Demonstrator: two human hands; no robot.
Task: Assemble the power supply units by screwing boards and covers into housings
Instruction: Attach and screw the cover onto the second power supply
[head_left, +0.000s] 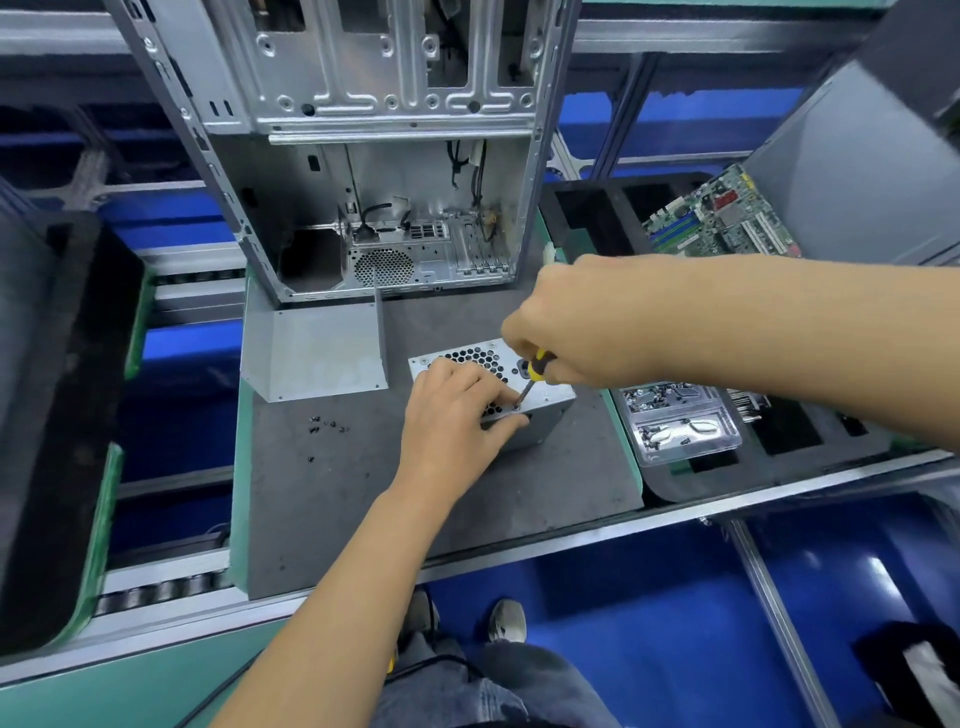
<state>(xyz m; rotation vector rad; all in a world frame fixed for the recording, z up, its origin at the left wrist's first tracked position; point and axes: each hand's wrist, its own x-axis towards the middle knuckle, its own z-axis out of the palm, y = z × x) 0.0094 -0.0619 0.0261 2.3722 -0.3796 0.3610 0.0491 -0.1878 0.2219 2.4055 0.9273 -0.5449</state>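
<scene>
Screwdriver (535, 370) gripped in my right hand (571, 327), tip on the screw just beyond my left hand (452, 415), whose fingers pinch the power supply housing (550, 400) steady.

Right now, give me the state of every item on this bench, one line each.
Power supply unit: lying on the mat, vented face up.
Screwdriver: gripped by right hand, tip at a screw.
Left hand: fingers steadying the screw on the unit.
Computer case: upright, side open.
Metal cover: detached, beside the unit.
Loose screws: scattered on the mat.
</scene>
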